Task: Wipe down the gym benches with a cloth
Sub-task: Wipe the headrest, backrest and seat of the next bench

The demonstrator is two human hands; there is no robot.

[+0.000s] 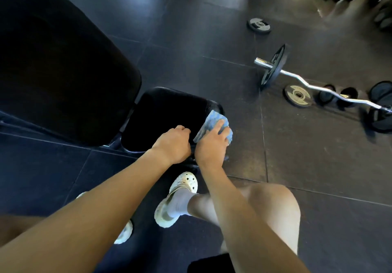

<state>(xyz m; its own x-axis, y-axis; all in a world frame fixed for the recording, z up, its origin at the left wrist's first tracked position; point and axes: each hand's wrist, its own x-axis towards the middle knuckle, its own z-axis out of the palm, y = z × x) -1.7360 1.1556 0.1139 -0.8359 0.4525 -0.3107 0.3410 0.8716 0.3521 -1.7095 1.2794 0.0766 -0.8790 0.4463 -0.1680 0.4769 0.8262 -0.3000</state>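
I have the right hand (212, 143) on the blue cloth (214, 124), fingers bent over its bunched folds and clamping it against the right front corner of the black seat pad (165, 111). The cloth hangs partly over that corner's edge. My left hand (172, 145) sits just beside the right one at the seat's near edge with its fingers curled under; I cannot tell whether they grasp the edge. The large black backrest pad (63, 60) rises to the left of the seat. On the dark floor tiles to the right lie a chrome curl bar (314, 86) and a loose weight plate (298, 96). A white clog (182, 188) stands below the hands.
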